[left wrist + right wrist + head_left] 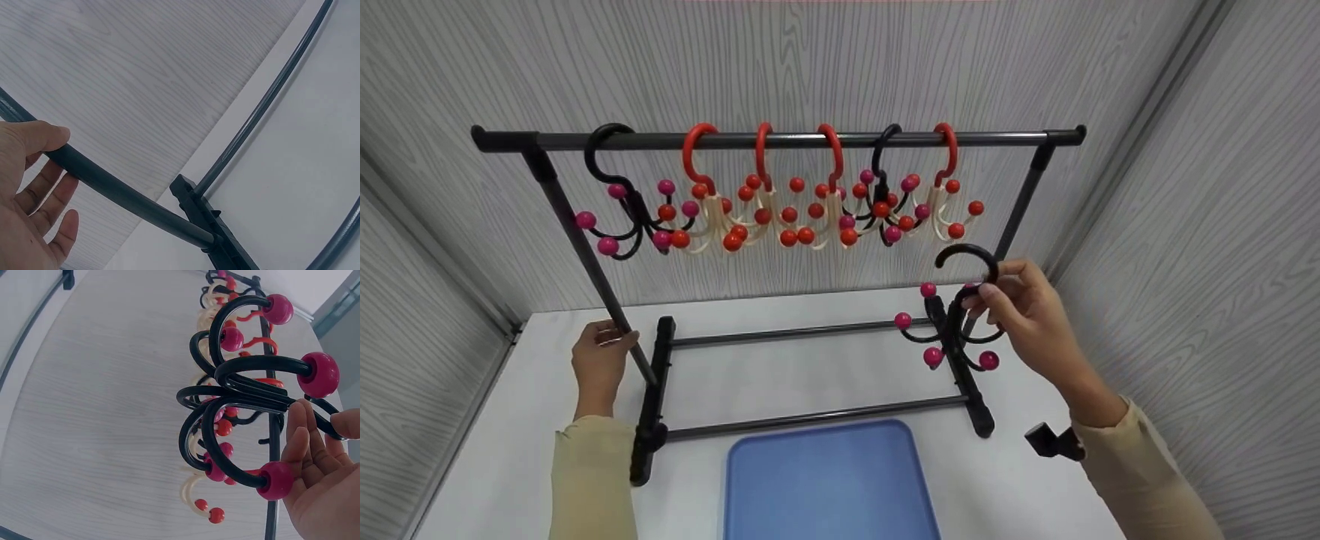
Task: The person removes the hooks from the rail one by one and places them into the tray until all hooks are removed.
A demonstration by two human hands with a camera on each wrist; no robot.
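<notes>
My right hand (1030,319) pinches the neck of a black multi-hook hanger (952,330) with pink ball tips, below the right end of the rack's top bar (795,141). In the right wrist view the hanger's curved arms (247,402) spread out beyond the fingers. My left hand (601,360) grips the rack's left upright (592,262), thumb on one side and fingertips behind it; the left wrist view shows this upright (112,188) too. From the top bar hang several hangers: black ones, such as the leftmost hanger (637,210), and cream ones with red hooks (690,154).
A blue tray (825,480) lies on the white table (1005,480) in front of the rack's lower front bar (817,416). Base feet (649,420) stand under the uprights. Grey wood-grained panels (780,67) enclose the back and sides.
</notes>
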